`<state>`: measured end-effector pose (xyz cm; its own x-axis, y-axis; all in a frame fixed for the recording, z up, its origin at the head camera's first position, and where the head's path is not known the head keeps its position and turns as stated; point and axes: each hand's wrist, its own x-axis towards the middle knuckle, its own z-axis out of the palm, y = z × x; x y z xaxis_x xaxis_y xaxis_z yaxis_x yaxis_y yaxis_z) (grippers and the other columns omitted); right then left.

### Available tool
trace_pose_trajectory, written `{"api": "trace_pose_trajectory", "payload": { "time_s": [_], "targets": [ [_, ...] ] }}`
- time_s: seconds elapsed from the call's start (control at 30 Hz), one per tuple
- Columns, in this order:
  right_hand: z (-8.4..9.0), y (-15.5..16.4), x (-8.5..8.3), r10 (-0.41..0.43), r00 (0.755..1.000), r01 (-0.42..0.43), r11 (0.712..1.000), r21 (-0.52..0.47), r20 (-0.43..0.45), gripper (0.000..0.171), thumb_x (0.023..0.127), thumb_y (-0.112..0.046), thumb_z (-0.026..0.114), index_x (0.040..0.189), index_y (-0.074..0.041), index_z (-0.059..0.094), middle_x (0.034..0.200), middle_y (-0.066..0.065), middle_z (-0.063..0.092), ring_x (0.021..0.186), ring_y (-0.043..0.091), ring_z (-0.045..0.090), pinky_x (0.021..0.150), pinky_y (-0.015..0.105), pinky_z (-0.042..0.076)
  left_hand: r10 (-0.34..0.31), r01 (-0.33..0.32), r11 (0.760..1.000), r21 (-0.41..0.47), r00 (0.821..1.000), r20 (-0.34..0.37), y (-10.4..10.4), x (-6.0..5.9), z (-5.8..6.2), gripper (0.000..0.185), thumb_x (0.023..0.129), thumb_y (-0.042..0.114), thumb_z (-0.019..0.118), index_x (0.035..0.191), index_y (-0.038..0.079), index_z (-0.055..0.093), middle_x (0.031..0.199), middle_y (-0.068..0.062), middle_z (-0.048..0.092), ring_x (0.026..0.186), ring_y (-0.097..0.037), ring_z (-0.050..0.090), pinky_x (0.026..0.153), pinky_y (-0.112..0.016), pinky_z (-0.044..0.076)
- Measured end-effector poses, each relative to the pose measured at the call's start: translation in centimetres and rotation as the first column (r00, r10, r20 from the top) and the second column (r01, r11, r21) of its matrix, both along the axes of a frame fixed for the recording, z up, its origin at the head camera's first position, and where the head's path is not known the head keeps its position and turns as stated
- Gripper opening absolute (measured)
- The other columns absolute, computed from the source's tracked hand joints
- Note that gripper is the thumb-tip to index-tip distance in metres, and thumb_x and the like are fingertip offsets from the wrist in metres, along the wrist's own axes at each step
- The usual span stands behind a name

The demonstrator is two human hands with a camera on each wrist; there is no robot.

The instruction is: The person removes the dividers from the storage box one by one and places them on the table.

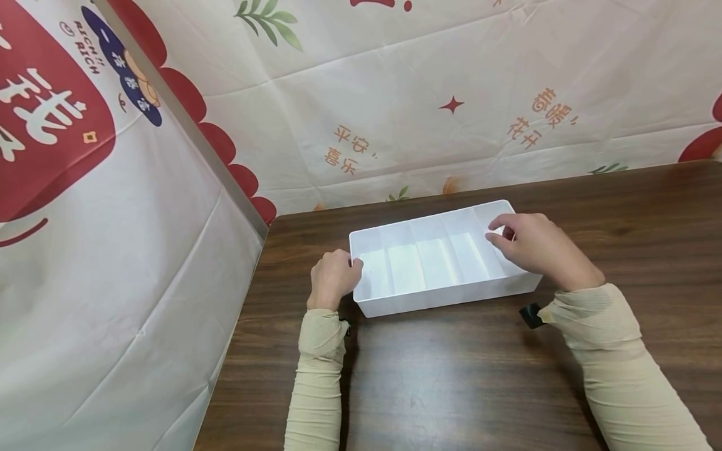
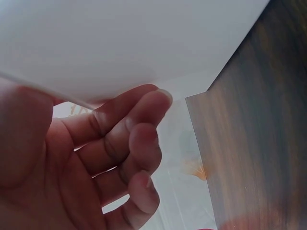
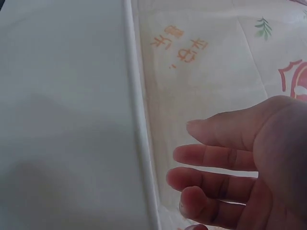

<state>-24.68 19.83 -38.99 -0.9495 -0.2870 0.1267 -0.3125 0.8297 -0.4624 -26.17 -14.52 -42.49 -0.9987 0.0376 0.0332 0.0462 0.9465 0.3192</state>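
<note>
A white plastic divided tray [image 1: 445,291] with several side-by-side compartments sits on the dark wooden table, its right end a little farther back than its left. At its left end, my left hand [image 1: 334,275] pinches the end wall, thumb over the rim. In the left wrist view the curled fingers [image 2: 146,143] of that hand lie against the outside of the white wall [image 2: 144,43]. My right hand [image 1: 533,241] hovers over the tray's right end, fingers loosely bent and holding nothing. From the right wrist, its fingertips [image 3: 184,153] show apart from the tray's rim [image 3: 139,105].
The wooden table [image 1: 429,382] extends in front of the tray and to both sides. Behind it hangs a pale printed cloth [image 1: 395,94], and another printed cloth [image 1: 124,282] drops along the left edge. A black wrist-camera piece [image 1: 531,316] sits beside the right sleeve.
</note>
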Motion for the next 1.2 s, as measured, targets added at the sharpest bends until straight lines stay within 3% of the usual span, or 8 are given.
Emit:
{"api": "trace_pose_trajectory", "payload": {
  "time_s": [0.5,0.8,1.2],
  "targets": [
    [-0.3,-0.9,-0.1,-0.016,0.998,0.015,1.0,0.011,0.067,0.037,0.094,-0.018,0.064,0.122,0.007,0.061,0.085,0.017,0.064,0.066,0.023,0.053,0.055,0.034,0.044,0.002,-0.002,1.0,0.005,1.0,0.01,0.1,0.0,0.0,0.045,0.094,0.025,0.049,0.052,0.014,0.04,0.049,0.002,0.036,0.047,-0.015,0.034,0.047,-0.033,0.032],
    [-0.7,-1.3,-0.1,-0.006,0.995,0.003,1.0,0.025,0.096,0.04,0.094,-0.017,0.063,0.129,0.001,0.058,0.088,0.015,0.063,0.066,0.022,0.052,0.053,0.033,0.043,0.009,-0.009,1.0,0.009,1.0,0.02,0.1,0.1,0.1,0.045,0.095,0.025,0.05,0.053,0.014,0.041,0.05,0.001,0.037,0.048,-0.016,0.035,0.047,-0.033,0.032],
    [-1.0,-1.5,-0.2,-0.003,0.993,-0.002,0.999,0.038,0.118,0.041,0.093,-0.018,0.063,0.129,0.001,0.057,0.088,0.016,0.063,0.067,0.022,0.053,0.054,0.033,0.044,0.007,-0.007,1.0,0.009,1.0,0.019,0.1,0.0,0.0,0.045,0.095,0.025,0.05,0.053,0.014,0.04,0.049,0.002,0.035,0.047,-0.015,0.033,0.046,-0.032,0.03]
  ]
}}
